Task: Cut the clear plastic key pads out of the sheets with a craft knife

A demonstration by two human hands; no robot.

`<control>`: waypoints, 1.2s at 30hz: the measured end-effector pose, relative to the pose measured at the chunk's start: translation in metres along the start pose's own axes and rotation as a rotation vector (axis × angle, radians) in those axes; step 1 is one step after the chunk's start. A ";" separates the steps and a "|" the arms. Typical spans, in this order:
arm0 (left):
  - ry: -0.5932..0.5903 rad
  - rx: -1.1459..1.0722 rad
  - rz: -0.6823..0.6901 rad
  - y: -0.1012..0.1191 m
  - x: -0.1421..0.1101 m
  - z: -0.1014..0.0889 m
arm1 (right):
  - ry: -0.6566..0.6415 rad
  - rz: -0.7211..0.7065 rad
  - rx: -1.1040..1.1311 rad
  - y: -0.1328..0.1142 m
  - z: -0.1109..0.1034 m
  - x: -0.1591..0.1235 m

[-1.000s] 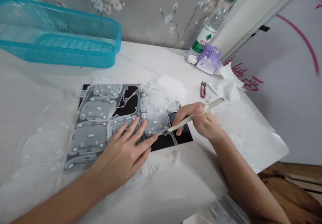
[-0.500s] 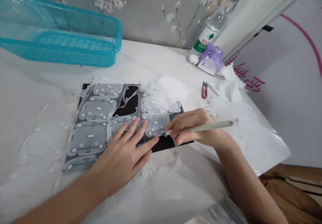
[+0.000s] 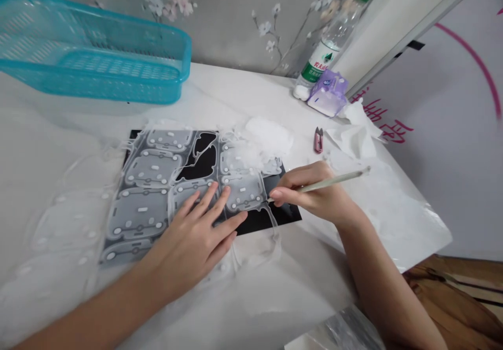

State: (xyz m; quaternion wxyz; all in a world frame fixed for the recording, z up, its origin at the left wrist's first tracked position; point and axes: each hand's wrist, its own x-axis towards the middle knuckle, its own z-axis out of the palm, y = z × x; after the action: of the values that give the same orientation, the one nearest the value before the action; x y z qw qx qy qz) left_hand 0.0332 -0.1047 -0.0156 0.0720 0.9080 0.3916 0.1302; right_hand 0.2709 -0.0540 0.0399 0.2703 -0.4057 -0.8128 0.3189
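A translucent moulded sheet (image 3: 142, 211) of rounded rectangular panels, dotted with small white discs and slots, lies over a black mat (image 3: 255, 223). My left hand (image 3: 200, 237) rests flat on the panels, fingers spread. In my right hand (image 3: 314, 190) is a slim, pale, pen-like tool (image 3: 334, 179), pinched between thumb and fingers. Its tip meets the lower right corner of one panel (image 3: 241, 190), just right of my left fingertips. From that corner a thin loose strip of trim (image 3: 275, 229) curls down past the mat's front edge. The tool's exact kind is unclear.
A blue plastic basket (image 3: 173, 85) stands back left. Fluffy white scraps (image 3: 267, 138) lie behind the panels. To the right are small red-handled snips (image 3: 318, 140), crumpled tissue (image 3: 356, 138), a purple tissue pack (image 3: 330, 92) and a water bottle (image 3: 318, 59). More clear sheets (image 3: 66, 221) lie left.
My right hand has shifted slightly up and right, and the tool's tip has slid right along the panel's lower edge to its corner. My left hand stays put.
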 end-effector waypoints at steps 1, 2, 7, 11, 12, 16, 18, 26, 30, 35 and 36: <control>0.000 0.003 0.001 0.000 0.000 0.000 | 0.014 -0.008 0.009 0.000 0.002 0.000; 0.001 0.006 0.004 0.000 0.000 0.000 | 0.019 -0.017 0.019 0.000 0.003 0.001; -0.002 0.010 0.012 0.001 -0.001 0.002 | -0.010 -0.010 -0.023 0.001 0.002 -0.001; -0.107 -0.048 0.011 -0.009 0.005 -0.008 | -0.033 -0.012 -0.072 0.001 -0.003 -0.004; -0.147 -0.069 0.007 -0.014 0.006 -0.015 | -0.027 -0.019 -0.099 0.001 -0.005 -0.005; -0.162 -0.013 -0.007 -0.041 0.008 -0.052 | 0.077 -0.062 -0.325 0.003 -0.010 -0.007; -0.200 0.038 -0.025 -0.050 0.003 -0.067 | 0.137 -0.078 -0.379 0.004 -0.013 -0.008; -0.338 0.179 -0.120 -0.035 -0.020 -0.051 | 0.346 -0.018 0.217 -0.017 0.014 -0.012; -0.431 0.166 -0.226 -0.019 -0.016 -0.040 | 0.086 0.096 0.496 -0.028 0.037 -0.010; -0.574 0.042 -0.347 -0.023 -0.008 -0.039 | 0.029 0.057 0.600 -0.037 0.046 -0.011; -0.554 0.049 -0.354 -0.027 -0.007 -0.038 | 0.035 0.043 0.580 -0.038 0.046 -0.012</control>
State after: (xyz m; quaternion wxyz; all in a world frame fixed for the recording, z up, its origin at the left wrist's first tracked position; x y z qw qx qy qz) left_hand -0.0009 -0.0907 0.0131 0.1756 0.8283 0.5117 -0.1457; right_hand 0.2266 -0.0956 0.0358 0.3819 -0.3342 -0.6742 0.5366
